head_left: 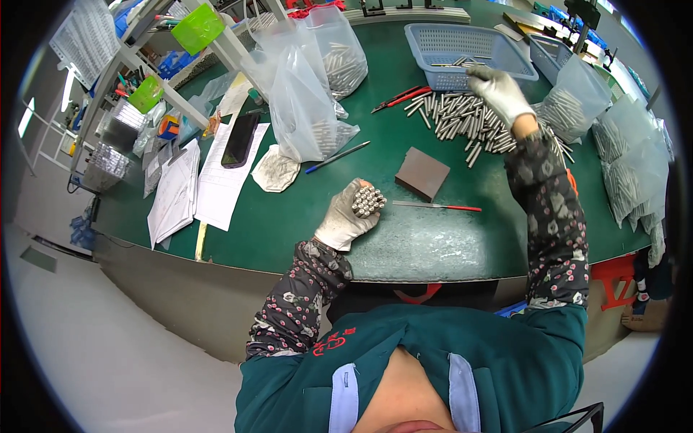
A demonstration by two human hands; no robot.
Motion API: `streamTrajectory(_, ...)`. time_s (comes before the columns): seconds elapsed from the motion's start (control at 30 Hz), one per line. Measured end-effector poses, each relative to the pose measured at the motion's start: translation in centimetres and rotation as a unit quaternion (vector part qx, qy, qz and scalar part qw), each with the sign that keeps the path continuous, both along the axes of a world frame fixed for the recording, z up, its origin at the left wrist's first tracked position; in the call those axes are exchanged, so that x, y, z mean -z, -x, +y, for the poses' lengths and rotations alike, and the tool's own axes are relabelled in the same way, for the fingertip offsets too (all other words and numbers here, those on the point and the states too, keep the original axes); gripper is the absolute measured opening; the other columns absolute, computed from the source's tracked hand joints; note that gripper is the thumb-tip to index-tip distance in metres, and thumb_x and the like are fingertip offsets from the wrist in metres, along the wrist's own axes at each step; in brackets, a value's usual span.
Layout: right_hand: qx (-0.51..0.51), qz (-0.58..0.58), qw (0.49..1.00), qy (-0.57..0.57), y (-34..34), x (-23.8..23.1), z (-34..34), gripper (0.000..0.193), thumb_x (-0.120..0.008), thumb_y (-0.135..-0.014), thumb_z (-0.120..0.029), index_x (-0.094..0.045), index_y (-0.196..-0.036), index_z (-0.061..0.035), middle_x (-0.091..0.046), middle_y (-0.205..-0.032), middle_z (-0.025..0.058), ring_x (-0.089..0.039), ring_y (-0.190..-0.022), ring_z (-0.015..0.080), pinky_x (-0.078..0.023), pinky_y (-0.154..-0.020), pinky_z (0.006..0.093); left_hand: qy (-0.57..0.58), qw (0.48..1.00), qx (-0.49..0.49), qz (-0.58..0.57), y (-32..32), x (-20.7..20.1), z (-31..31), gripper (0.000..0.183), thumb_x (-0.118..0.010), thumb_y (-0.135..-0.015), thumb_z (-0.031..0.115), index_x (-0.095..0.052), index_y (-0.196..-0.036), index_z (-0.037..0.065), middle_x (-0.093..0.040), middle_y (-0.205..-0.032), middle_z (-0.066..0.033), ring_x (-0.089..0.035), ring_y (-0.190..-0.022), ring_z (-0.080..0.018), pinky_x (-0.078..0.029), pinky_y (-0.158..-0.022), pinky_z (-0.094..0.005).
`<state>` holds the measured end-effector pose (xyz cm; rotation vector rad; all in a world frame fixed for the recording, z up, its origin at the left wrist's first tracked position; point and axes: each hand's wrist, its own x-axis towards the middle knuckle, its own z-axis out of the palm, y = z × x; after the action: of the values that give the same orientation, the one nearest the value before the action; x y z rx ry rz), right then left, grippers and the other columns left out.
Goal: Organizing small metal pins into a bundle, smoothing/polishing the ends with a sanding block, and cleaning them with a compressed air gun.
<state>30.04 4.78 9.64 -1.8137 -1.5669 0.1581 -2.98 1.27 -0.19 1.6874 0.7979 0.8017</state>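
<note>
My left hand (345,220), in a white glove with bare fingertips, is wrapped round a bundle of metal pins (369,201). Their round ends face up in an even cluster. My right hand (498,95), also gloved, reaches over the near rim of a blue plastic basket (462,45). Its fingers are drawn together beside a few pins inside that basket; whatever they pinch is hidden. Under the right wrist spreads a loose pile of metal pins (462,119). Between my hands lie a brown rectangular block (423,174) and a thin file with a red handle (458,208).
Red-handled pliers (410,96) lie left of the pile. Bags of pins stand at the back (345,61) and right (570,105). Further left are a blue pen (338,156), a folded white cloth (276,169), a phone (240,141) and papers (175,189). A shelf frame (166,90) rises far left.
</note>
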Motion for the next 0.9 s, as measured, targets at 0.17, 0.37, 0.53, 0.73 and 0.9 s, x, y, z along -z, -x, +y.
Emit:
streamTrajectory(0.17,0.119,-0.179,0.976,0.025,1.0,-1.1,-10.9,0.025,-0.051,-0.077,-0.033,-0.065,-0.091,-0.0179,-0.062,-0.081,0.0130,-0.060,-0.075,0.0322,-0.047,-0.067,0.0407,0.008,1.000,-0.004,0.013,-0.6,0.2,0.0,0.038,-0.065,-0.063,-0.006,-0.046,-0.095,0.005,-0.053,-0.081,0.0015,-0.050,-0.075,-0.0066,-0.042,-0.067,-0.0195)
streamTrajectory(0.37,0.392,-0.177,0.893,0.135,-6.7,1.1,-19.4,0.034,-0.048,-0.077,-0.043,-0.065,-0.081,-0.0138,-0.063,-0.079,0.0131,-0.060,-0.077,0.0319,-0.047,-0.067,0.0416,-0.014,0.999,-0.036,-0.035,0.3,1.2,0.1,0.038,-0.065,-0.062,-0.006,-0.048,-0.095,0.005,-0.055,-0.079,0.0000,-0.054,-0.072,-0.0072,-0.045,-0.065,-0.0206)
streamTrajectory(0.53,0.401,-0.104,0.874,0.255,-6.1,2.5,-21.9,0.051,-0.046,-0.075,-0.055,-0.063,-0.087,-0.0079,-0.062,-0.087,0.0159,-0.059,-0.084,0.0318,-0.046,-0.072,0.0398,0.018,0.999,-0.016,-0.049,0.3,1.7,0.4,0.040,-0.064,-0.062,-0.009,-0.047,-0.096,0.005,-0.055,-0.079,0.0001,-0.054,-0.072,-0.0065,-0.045,-0.064,-0.0201)
streamTrajectory(0.73,0.346,-0.044,0.868,0.352,-6.9,4.9,-21.6,0.039,-0.054,-0.063,-0.031,-0.064,-0.090,-0.0046,-0.062,-0.091,0.0193,-0.060,-0.087,0.0335,-0.047,-0.075,0.0375,-0.037,0.998,-0.011,-0.040,0.2,2.6,0.7,0.039,-0.067,-0.061,-0.004,-0.048,-0.094,0.004,-0.058,-0.081,-0.0022,-0.057,-0.074,-0.0085,-0.048,-0.065,-0.0220)
streamTrajectory(0.9,0.411,0.034,0.877,0.245,-7.7,5.8,-22.5,0.034,-0.055,-0.062,-0.029,-0.064,-0.083,-0.0036,-0.062,-0.087,0.0182,-0.060,-0.082,0.0335,-0.047,-0.073,0.0373,-0.009,0.999,-0.012,-0.039,0.4,2.4,0.5,0.038,-0.068,-0.061,-0.002,-0.049,-0.093,0.004,-0.058,-0.080,-0.0020,-0.057,-0.073,-0.0083,-0.047,-0.066,-0.0217)
